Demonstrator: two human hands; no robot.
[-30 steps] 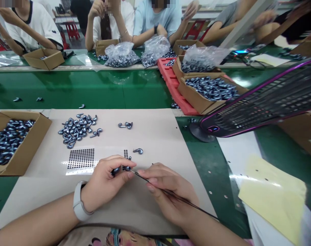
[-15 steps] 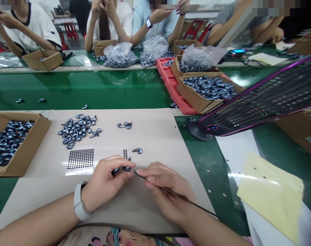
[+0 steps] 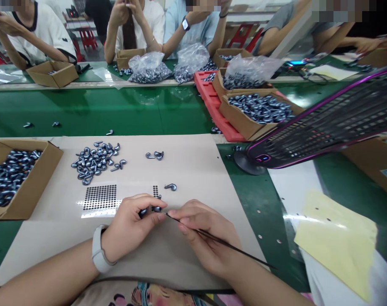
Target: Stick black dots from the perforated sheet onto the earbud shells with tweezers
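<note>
Left hand (image 3: 128,223) pinches a small glossy dark hook-shaped shell (image 3: 155,208) btwn thumb & curled fingers, wrist low, white band watch (image 3: 99,243) on it. Right hand (image 3: 206,240) closed round long thin black tweezers (image 3: 241,250), pencil-style, tip right at the shell; contact too small to tell. Forearms angled in twd each other, hands almost meeting.

Just ahead of left hand: shiny sheet (image 3: 100,197) w/ rows of tiny black dots, a smaller dot block by the fingertips. Lone shell (image 3: 170,186) just past the hands. Further ahead: loose heap of shells (image 3: 94,161) & a small pair (image 3: 155,156) on smooth kraft paper mat (image 3: 187,170). Far left of left hand: cardboard box (image 3: 43,178) full of shells. Right of right hand: black mesh fan (image 3: 320,127), yellow paper (image 3: 336,229). Well ahead, across green bench (image 3: 100,110): co-workers (image 3: 136,29), plastic bags (image 3: 148,63) of shells.
</note>
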